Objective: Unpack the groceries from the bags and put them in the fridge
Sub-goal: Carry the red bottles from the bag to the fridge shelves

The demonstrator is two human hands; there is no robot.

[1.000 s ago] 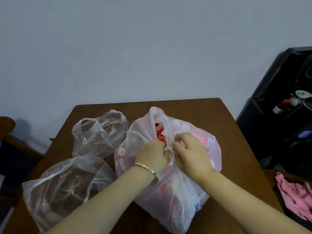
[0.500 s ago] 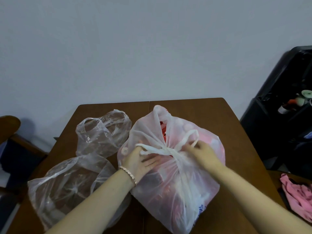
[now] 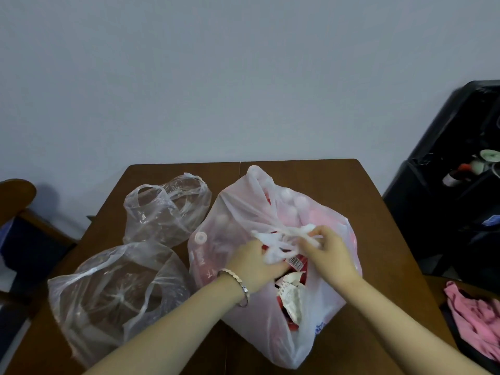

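Head view: left hand (image 3: 255, 262) and right hand (image 3: 328, 257) pinch white bag's (image 3: 243, 223) knotted handles (image 3: 286, 239) between them.

Both hands — left hand (image 3: 255, 262), right hand (image 3: 328, 257) — gripping bag handles (image 3: 281, 240)

groceries (image 3: 290, 296) veiled by white bag (image 3: 243, 307), labels unreadable

White translucent bag (image 3: 259, 307) sitting on the desk (image 3: 378, 239), bulging, knotted handles (image 3: 286, 239) lying twisted on top, mouth gaping partly open. Red packaged groceries (image 3: 296, 262) showing through the opening, one with a barcode, plus a white crinkled packet (image 3: 290, 296). Pale round shapes showing faintly through the far side, unclear what. Two clear bags lying left of it: near clear bag (image 3: 113, 299) and far clear bag (image 3: 165, 209), both crumpled and slack.
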